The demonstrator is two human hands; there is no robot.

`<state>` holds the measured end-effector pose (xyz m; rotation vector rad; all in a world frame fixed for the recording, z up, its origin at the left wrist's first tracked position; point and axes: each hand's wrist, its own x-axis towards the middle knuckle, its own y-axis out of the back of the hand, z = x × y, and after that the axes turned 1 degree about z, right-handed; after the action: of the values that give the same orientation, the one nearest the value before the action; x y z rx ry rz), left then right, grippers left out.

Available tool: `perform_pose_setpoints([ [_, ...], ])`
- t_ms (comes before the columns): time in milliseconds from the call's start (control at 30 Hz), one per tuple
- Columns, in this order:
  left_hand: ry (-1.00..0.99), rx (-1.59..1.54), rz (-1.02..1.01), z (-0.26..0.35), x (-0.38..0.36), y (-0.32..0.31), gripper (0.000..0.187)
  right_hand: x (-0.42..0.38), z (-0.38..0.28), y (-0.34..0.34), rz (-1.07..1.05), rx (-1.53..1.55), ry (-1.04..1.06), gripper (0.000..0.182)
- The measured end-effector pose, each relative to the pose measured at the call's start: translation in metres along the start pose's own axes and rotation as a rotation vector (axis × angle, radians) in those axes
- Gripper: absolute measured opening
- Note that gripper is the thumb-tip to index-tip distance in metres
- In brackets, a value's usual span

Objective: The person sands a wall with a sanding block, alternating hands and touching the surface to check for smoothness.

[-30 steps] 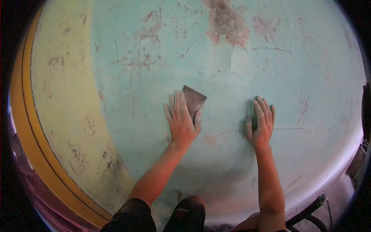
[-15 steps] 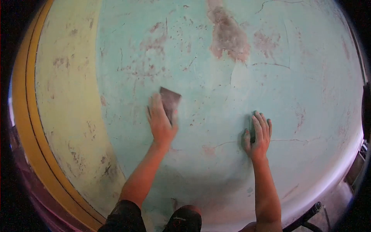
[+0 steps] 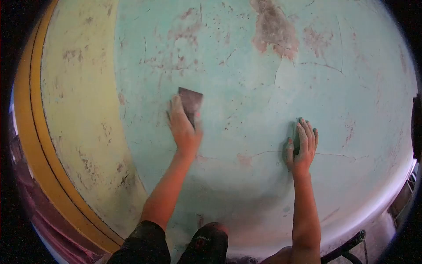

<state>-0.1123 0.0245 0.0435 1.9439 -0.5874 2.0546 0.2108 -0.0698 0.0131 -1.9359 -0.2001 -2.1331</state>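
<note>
My left hand is closed on a dark brown rectangular sheet and holds it against a pale green, worn painted surface. The sheet's upper end sticks out past the fingers, which are slightly blurred. Further right, my right hand rests on the same surface with its thumb apart from the fingers. Nothing shows in it, and its fingertips look dusty. A large bare brownish patch and thin cracks mark the paint above and between the hands.
A yellow painted band and an orange edge strip run down the left. Dark reddish cloth hangs at the lower left. A black tube stands at the lower right. My knee in dark cloth is below.
My left hand has moved slightly up the surface with the sheet. The view has shifted, so the patch and my right hand appear further right.
</note>
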Motion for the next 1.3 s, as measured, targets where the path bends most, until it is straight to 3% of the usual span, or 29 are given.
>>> perform_pose_setpoints([
  [100, -0.048, -0.036, -0.06, 0.02, -0.021, 0.003, 0.069, 0.0, 0.002, 0.001, 0.015, 0.012, 0.003, 0.053],
  [300, 0.007, 0.017, -0.035, 0.025, 0.017, -0.006, 0.067, 0.0, 0.0, 0.001, 0.02, 0.028, -0.032, 0.05],
  [467, -0.132, 0.033, -0.102, 0.05, -0.016, -0.005, 0.068, 0.001, 0.001, 0.001, 0.033, 0.029, -0.014, 0.052],
  [867, -0.098, -0.012, -0.054, 0.022, -0.026, 0.003, 0.068, 0.0, 0.001, -0.001, 0.03, 0.006, 0.012, 0.051],
  [1000, -0.089, -0.082, -0.022, 0.038, 0.021, -0.01, 0.072, 0.0, 0.003, -0.003, 0.029, -0.001, 0.017, 0.048],
  [1167, -0.197, -0.076, -0.075, 0.075, -0.011, -0.016, 0.073, 0.0, 0.004, -0.002, 0.028, -0.002, 0.015, 0.052],
  [1300, -0.257, -0.073, -0.053, 0.091, 0.024, -0.024, 0.069, 0.0, 0.002, -0.002, 0.035, -0.018, 0.003, 0.052],
])
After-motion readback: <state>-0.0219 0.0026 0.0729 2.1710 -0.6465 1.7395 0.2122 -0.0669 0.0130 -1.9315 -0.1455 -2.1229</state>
